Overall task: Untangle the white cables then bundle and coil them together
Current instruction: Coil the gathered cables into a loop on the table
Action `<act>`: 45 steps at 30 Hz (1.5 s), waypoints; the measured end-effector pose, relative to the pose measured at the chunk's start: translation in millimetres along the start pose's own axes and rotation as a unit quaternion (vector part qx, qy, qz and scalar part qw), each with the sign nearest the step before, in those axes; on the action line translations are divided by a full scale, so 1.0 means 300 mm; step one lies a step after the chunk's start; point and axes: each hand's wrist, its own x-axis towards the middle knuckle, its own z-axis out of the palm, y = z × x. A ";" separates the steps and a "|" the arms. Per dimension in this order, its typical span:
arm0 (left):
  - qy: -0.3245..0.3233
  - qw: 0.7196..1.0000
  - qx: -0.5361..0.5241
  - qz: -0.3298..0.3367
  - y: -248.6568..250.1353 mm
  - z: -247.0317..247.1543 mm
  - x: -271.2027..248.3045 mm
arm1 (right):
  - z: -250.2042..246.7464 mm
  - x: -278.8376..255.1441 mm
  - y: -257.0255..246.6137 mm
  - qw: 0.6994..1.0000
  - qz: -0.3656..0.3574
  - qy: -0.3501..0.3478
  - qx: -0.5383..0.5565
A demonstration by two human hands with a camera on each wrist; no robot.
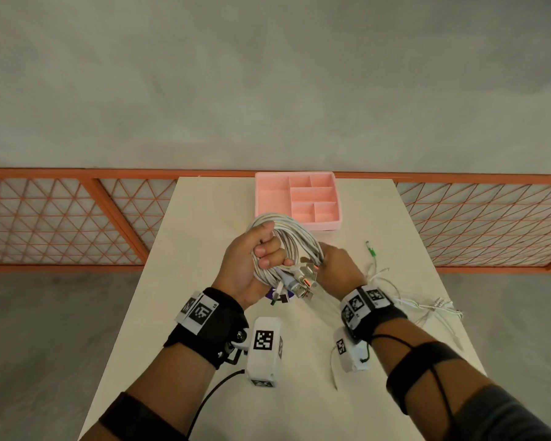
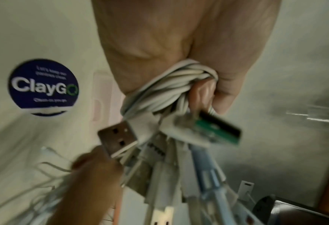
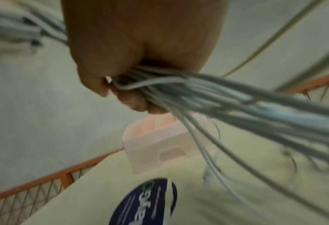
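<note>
A coil of white cables [image 1: 295, 238] is held above the table. My left hand [image 1: 266, 254] grips the coil's left side with the fingers curled through the loop. In the left wrist view the cable bundle [image 2: 169, 86] is squeezed in the left hand [image 2: 208, 91], and several USB plugs [image 2: 118, 139] hang below it. My right hand [image 1: 330, 261] grips the coil's right side; in the right wrist view the right hand [image 3: 133, 97] is a fist around the strands [image 3: 217, 97]. The loose cable ends [image 1: 427, 305] trail over the table to the right.
A pink compartment tray [image 1: 269, 198] stands at the table's far edge, just beyond the coil. A thin cable with a green plug [image 1: 371, 251] lies right of the hands. A round blue sticker [image 2: 43, 86] is on the tabletop under the plugs. An orange mesh railing [image 1: 77, 218] runs behind the table.
</note>
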 end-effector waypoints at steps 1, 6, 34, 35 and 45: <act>-0.007 1.000 -0.001 0.002 0.005 0.013 0.002 | 0.021 -0.016 0.003 1.000 0.001 0.012 -0.011; -0.014 1.000 -0.002 0.008 0.006 0.026 0.008 | 0.096 -0.073 0.019 0.999 0.042 0.032 0.000; 0.254 0.890 0.243 0.292 -0.146 -0.110 0.068 | 0.215 -0.180 -0.040 0.967 -0.005 -0.235 -0.098; 0.249 0.884 0.262 0.296 -0.149 -0.115 0.067 | 0.202 -0.177 -0.049 0.965 -0.016 -0.241 -0.104; 0.199 0.833 0.425 0.295 -0.182 -0.168 0.052 | 0.019 -0.131 -0.130 0.947 -0.106 -0.290 -0.086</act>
